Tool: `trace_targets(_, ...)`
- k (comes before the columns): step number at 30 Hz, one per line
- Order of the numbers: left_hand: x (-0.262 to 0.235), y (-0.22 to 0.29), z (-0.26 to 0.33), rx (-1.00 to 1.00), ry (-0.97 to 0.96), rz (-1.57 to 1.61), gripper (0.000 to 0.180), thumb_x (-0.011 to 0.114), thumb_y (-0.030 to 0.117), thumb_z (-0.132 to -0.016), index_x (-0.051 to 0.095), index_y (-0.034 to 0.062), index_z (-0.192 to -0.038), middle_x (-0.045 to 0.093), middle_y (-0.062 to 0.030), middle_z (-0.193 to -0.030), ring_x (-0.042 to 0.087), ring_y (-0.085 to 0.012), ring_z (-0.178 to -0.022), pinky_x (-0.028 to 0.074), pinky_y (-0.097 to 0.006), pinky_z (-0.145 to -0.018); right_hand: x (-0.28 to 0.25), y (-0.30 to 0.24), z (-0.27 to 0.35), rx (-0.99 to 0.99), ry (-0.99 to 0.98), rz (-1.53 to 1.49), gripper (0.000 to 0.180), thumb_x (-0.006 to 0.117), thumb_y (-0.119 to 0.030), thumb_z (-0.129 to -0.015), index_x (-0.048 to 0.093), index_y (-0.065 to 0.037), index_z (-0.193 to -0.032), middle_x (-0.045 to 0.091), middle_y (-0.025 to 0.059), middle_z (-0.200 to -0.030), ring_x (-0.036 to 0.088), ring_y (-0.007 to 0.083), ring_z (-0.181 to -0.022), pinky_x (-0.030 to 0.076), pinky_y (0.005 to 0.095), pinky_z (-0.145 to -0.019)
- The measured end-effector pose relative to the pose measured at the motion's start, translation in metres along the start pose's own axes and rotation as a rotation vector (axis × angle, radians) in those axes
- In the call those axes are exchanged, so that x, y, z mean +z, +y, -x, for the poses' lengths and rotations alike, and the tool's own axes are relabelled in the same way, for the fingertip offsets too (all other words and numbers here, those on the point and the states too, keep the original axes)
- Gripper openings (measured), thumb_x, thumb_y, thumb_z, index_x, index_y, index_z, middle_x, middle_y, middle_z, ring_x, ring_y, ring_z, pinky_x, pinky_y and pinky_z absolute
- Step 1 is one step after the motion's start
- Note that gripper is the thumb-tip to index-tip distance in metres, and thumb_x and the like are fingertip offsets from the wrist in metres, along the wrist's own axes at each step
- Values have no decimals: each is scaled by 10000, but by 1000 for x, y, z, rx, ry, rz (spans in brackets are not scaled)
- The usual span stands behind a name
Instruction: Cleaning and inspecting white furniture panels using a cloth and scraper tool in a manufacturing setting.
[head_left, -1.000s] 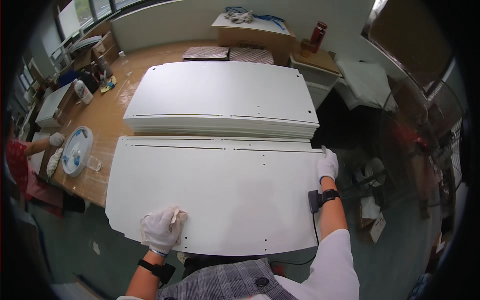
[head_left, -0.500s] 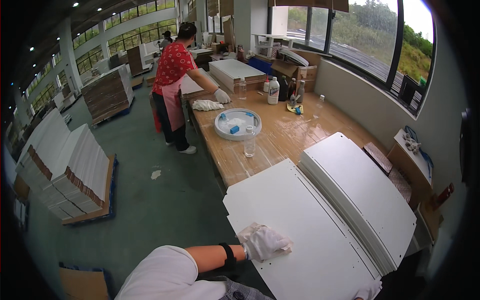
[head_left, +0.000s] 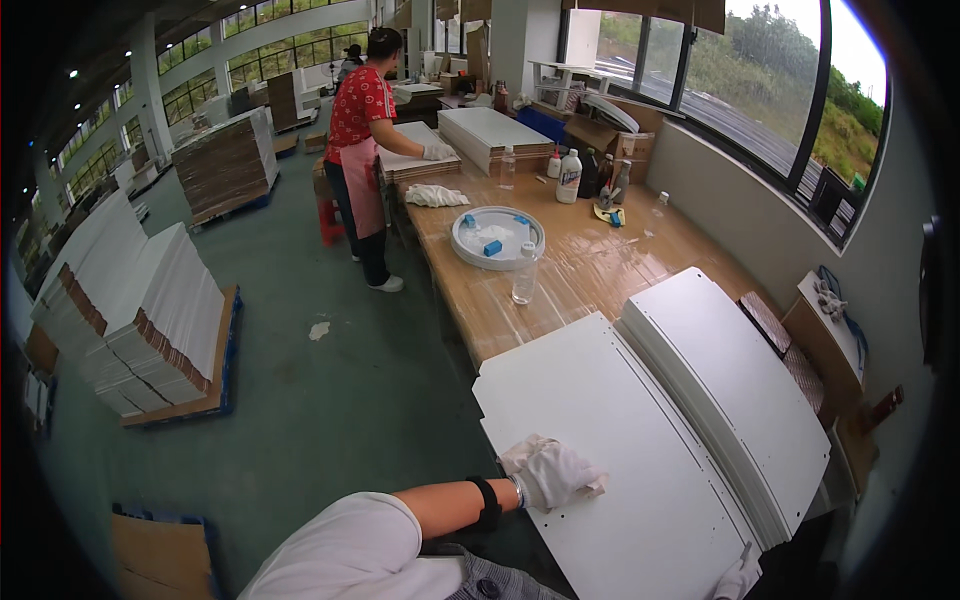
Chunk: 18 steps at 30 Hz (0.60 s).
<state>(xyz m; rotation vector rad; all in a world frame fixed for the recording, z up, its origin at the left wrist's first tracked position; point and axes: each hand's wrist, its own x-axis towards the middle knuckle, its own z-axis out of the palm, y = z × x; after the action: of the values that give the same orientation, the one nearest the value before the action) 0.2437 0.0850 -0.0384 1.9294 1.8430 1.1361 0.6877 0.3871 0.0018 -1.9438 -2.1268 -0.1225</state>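
Observation:
My left hand (head_left: 556, 474), in a white glove, is closed on a crumpled pale cloth (head_left: 528, 452) and presses it to the face of a white panel (head_left: 600, 400). This flat panel has small holes and slots along its right side. At the panel's near right corner, my right hand (head_left: 738, 580), also gloved, grips the edge; the lower frame edge partly cuts it off. Just right of the panel lies a stack of similar white panels (head_left: 725, 390).
A brown worktable (head_left: 590, 265) carries a round white tray (head_left: 458, 240) with blue blocks, a clear bottle (head_left: 524, 280), a white bottle (head_left: 569, 180) and a rag (head_left: 436, 195). A co-worker (head_left: 362, 115) stands at its far left side. Stacked panels (head_left: 150, 320) sit on a pallet at left.
The view has shifted, so most things appear a little further right. My left hand stays on the panel with the cloth. The co-worker's gloved hand has moved from the tabletop onto a panel stack.

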Motion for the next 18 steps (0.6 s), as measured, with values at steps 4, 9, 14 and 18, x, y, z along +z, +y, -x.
trace_targets(4, -58, 64, -16, -98, -42, -277, 309, 467, 223, -859, 598, 166, -1133, 650, -82, -915, 651, -243, -830, 492, -354, -752, 14, 66, -7, 273, -47, -234, 381, 348, -245, -955, 585, -8, -1136, 605, 235, -1145, 579, 377, -1041, 454, 429, -844)
trace_targets(9, -112, 52, -9, -195, 2, -553, 301, 509, 403, -898, 647, 179, -1045, 680, -71, -847, 656, -271, -727, 515, -411, -624, -10, 122, 12, 570, 105, -262, 421, 411, -312, -937, 589, -30, -1194, 626, 179, -1150, 579, 352, -1041, 447, 395, -861)
trace_targets(14, -189, -26, 17, -510, 156, -735, 285, 554, 408, -859, 658, 176, -987, 660, -95, -838, 643, -283, -765, 501, -426, -652, -78, 21, 39, 568, -35, -1013, 303, 502, -234, -944, 586, -78, -1190, 496, -25, -674, 409, 57, -485, 303, 211, -401)
trace_targets(18, -241, -92, 51, -848, 148, -720, 297, 539, 400, -865, 676, 177, -1004, 667, -116, -930, 640, -296, -854, 506, -416, -744, -121, -100, 76, 433, -323, -1446, 269, 506, -132, -918, 565, -50, -1167, 433, -41, -636, 345, 31, -456, 271, 173, -371)
